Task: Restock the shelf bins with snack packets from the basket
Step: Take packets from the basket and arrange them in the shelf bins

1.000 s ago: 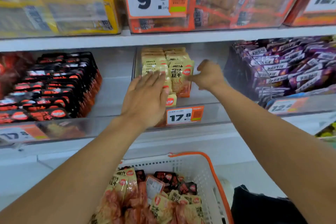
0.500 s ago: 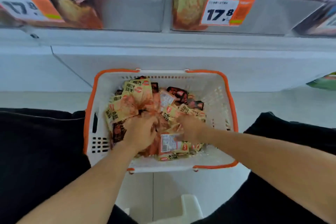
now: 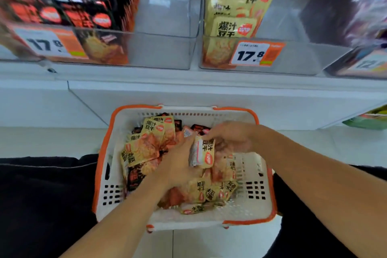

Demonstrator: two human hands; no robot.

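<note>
With both hands inside the basket, my left hand gripped a yellow packet stack while my right hand pinched its top; next, lifting it to the yellow-packet bin above.

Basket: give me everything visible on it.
The basket is white perforated plastic with an orange rim and slotted side walls. It sits on the floor below the shelf, between the person's knees, upright. Yellow and dark snack packets are heaped inside. The left hand and right hand reach in, holding a small stack of packets.
</note>
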